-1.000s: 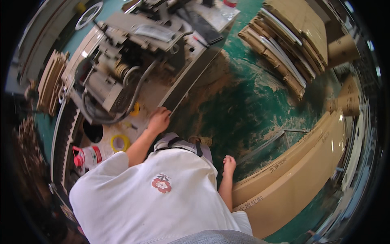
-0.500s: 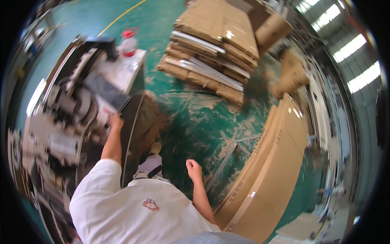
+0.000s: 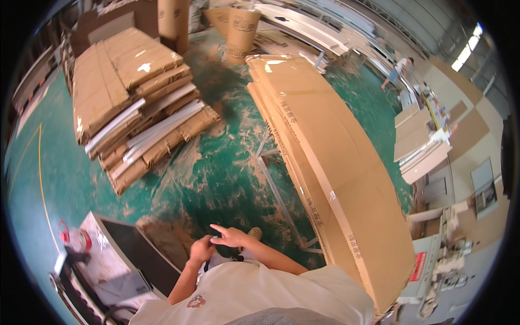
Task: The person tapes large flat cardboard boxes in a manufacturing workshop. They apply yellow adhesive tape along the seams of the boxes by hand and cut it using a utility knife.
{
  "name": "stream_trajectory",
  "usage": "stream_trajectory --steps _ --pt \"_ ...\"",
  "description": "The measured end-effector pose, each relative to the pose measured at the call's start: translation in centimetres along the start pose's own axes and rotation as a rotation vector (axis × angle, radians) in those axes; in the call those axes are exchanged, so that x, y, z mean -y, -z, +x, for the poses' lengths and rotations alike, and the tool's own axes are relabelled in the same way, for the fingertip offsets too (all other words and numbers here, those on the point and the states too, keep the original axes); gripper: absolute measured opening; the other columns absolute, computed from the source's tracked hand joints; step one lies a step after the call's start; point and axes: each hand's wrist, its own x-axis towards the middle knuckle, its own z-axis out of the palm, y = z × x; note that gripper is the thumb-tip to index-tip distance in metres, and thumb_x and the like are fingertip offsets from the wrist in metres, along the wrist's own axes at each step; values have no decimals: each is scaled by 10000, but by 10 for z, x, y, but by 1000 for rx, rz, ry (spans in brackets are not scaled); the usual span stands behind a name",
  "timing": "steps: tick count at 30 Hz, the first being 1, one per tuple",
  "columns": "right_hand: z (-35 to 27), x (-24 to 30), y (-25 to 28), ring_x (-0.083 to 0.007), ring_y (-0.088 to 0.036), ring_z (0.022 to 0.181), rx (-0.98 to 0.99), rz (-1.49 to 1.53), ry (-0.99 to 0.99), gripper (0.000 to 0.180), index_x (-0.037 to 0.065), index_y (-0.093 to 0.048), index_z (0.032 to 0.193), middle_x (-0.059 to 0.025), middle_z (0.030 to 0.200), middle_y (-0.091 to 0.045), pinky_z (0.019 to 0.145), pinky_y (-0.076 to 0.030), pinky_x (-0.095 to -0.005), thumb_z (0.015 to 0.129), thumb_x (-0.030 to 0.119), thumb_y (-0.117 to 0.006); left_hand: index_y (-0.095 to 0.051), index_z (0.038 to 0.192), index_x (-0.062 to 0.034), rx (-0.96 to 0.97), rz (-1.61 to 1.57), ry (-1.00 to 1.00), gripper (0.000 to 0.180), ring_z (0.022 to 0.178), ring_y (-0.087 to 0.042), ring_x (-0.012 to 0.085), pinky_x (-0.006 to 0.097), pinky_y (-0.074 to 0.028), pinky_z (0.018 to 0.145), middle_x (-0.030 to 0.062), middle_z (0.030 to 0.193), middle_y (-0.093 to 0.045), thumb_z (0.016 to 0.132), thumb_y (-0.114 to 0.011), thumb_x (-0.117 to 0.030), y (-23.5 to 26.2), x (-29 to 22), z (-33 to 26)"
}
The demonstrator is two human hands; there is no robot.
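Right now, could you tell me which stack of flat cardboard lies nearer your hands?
The long stack on the right: its near end lies beside the right hand. The mixed brown-and-white pile sits farther off, upper left.

left hand (image 3: 201, 251) beside right hand (image 3: 232, 236); long cardboard stack (image 3: 336, 173) near

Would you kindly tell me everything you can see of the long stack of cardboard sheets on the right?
The long cardboard stack is several flat brown sheets laid on one another, edges roughly aligned, with dark print along the near side. It runs from the far floor toward the person, resting on a low metal frame over the green floor. Neither hand touches it.
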Motion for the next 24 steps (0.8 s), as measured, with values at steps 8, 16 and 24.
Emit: stream_trajectory --steps 8,16,24 --pt "-3 -36 127 -97 -611 741 -813 505 124 266 45 -718 1143 -65 883 -722 673 -495 -268 993 251 -643 -649 880 -63 161 143 -134 317 729 -668 397 474 -511 637 183 747 -666 900 -700 -375 -9 -112 156" --pt "-96 -130 228 -32 -427 656 -854 834 164 247 58 -727 1159 51 686 -512 614 -379 -241 924 117 -677 -572 1092 -141 333 247 -472 340 758 -690 403 503 -556 662 160 812 -709 809 -704 -277 -136 -216 253" --pt "-245 -277 397 -54 -427 711 -1815 642 89 225 74 -630 1019 61 786 -501 638 -387 -232 988 292 -673 -593 1148 -151 228 730 53 354 1007 -684 398 518 -537 850 191 1061 -716 809 -625 -247 -136 -138 436"
